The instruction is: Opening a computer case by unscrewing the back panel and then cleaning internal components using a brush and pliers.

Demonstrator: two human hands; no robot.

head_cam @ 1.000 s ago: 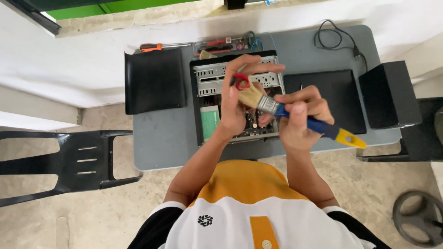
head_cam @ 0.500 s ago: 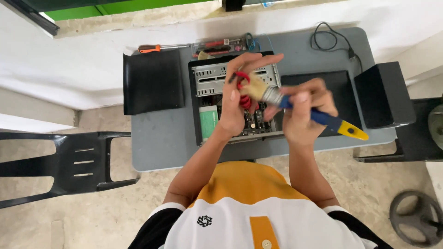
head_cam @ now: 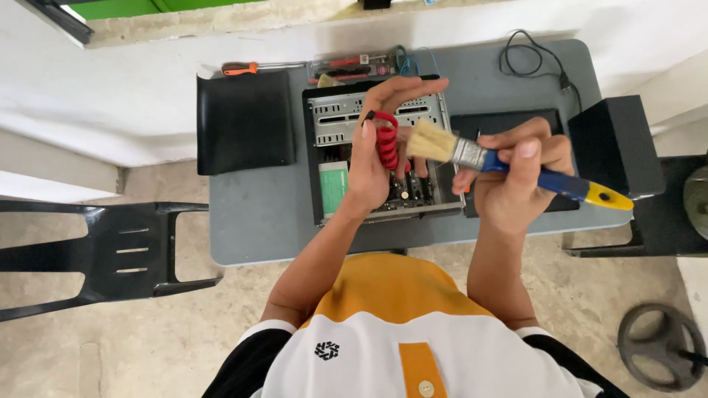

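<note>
Both hands [head_cam: 442, 166] work above table's [head_cam: 251, 236] middle.

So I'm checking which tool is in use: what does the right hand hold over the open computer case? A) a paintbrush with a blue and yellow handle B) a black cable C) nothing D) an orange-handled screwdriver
A: the right hand grips a paintbrush with a blue and yellow handle, its bristles beside the red ribbed part in the left hand.
</note>
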